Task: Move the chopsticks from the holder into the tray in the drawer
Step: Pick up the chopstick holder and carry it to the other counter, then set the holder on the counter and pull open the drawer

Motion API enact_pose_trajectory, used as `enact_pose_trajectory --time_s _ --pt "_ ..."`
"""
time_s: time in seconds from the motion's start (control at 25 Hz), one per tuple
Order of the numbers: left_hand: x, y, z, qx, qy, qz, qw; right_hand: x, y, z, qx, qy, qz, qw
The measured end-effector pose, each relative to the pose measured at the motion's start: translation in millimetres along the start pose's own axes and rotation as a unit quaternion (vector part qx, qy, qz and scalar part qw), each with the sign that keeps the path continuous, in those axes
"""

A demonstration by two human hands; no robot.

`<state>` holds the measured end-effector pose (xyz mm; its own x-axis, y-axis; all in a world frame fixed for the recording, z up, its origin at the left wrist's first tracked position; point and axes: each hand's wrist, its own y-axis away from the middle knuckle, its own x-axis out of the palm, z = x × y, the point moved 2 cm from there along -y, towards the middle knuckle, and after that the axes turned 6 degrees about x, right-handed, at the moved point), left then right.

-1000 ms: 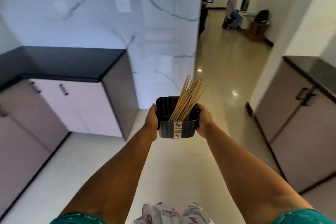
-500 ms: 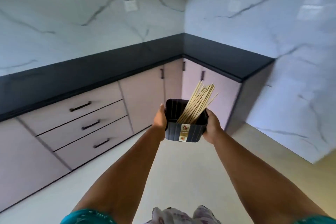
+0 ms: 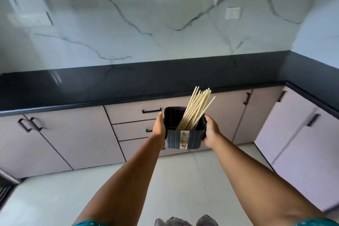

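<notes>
— Head view: where's the holder (image 3: 184, 138)?
— Clasped between both hands, left hand (image 3: 160, 128) and right hand (image 3: 211, 131) closed on its sides, in front of shut drawers (image 3: 132, 113).
— And the chopsticks (image 3: 197, 109)?
— Standing inside, leaning toward the right fingers (image 3: 207, 118), below the desk (image 3: 110, 86).

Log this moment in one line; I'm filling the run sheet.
hands: left, right grip holder | chopsticks inside | drawers closed

Home kitchen: black countertop (image 3: 110, 86), marble backsplash (image 3: 146, 29), pale drawers (image 3: 132, 112).
</notes>
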<state>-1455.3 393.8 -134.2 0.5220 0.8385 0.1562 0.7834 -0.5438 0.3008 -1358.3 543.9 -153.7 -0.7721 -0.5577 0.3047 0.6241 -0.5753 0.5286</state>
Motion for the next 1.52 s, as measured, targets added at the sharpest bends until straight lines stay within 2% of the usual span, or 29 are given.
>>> enact_pose_trajectory --time_s 0.2,0.36,0.72,0.88,1.12,1.52 --pt "-34 -73 -44 0.020 0.031 -0.051 0.998 79 -90 40 0.039 0.044 0.058 0.997" --pt "-66 -148 -77 0.024 0.045 -0.086 0.995 146 -160 70 0.035 0.057 0.080 0.995" --pt "-120 -343 -144 0.011 0.051 -0.074 0.996 260 -313 121 0.022 0.009 0.022 0.999" --pt "-124 -401 -163 -0.020 0.052 -0.071 0.996 282 -366 141 0.018 0.015 0.006 1.000" --pt "-129 -469 -150 -0.060 0.069 -0.095 0.991 295 -428 148 0.032 0.023 -0.012 0.999" --pt "-128 -489 -135 -0.075 0.082 -0.134 0.985 298 -453 142 0.051 0.012 -0.006 0.999"
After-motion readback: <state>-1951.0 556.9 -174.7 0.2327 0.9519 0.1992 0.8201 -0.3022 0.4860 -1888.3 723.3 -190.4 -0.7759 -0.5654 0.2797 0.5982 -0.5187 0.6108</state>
